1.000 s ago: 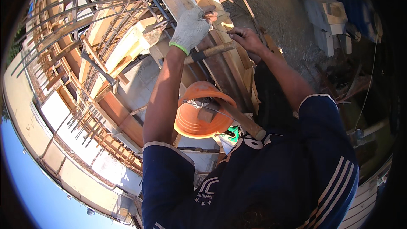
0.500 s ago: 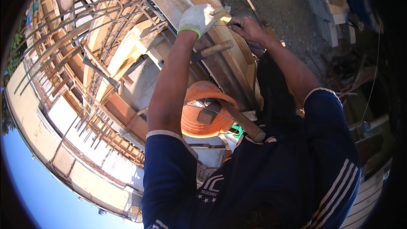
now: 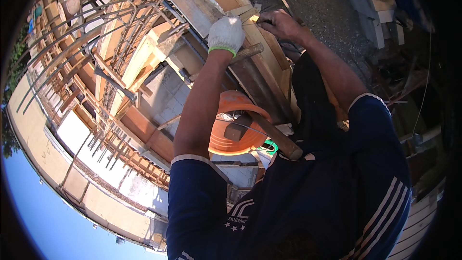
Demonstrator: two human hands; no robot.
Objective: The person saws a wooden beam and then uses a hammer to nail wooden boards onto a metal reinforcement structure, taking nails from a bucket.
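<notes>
My left hand [image 3: 226,34], in a white knit glove with a green cuff, is curled closed over the edge of a long wooden form [image 3: 262,50]. Its fingertips are hidden, and so is anything in them. My bare right hand [image 3: 281,25] is at the form's right side, fingers bent and pinched together; what they hold is too small to make out. Between and just beyond the hands, a short wooden strip [image 3: 246,13] lies across the boards. Under my left wrist rests a hammer [image 3: 248,53], its wooden handle across the form and its head left of my forearm.
Near my body hangs or stands an orange bucket [image 3: 231,144] holding a heavy hammer [image 3: 275,137], its handle sticking out toward me. Bent steel bars [image 3: 86,24] and timber frames fill the left. Gravel ground [image 3: 327,14] and pale blocks [image 3: 373,17] lie at the right.
My left hand has drawn back slightly toward me, away from the wooden strip. My right hand has shifted a little up and stays pinched. More of the hammer's head side now shows left of my forearm.
</notes>
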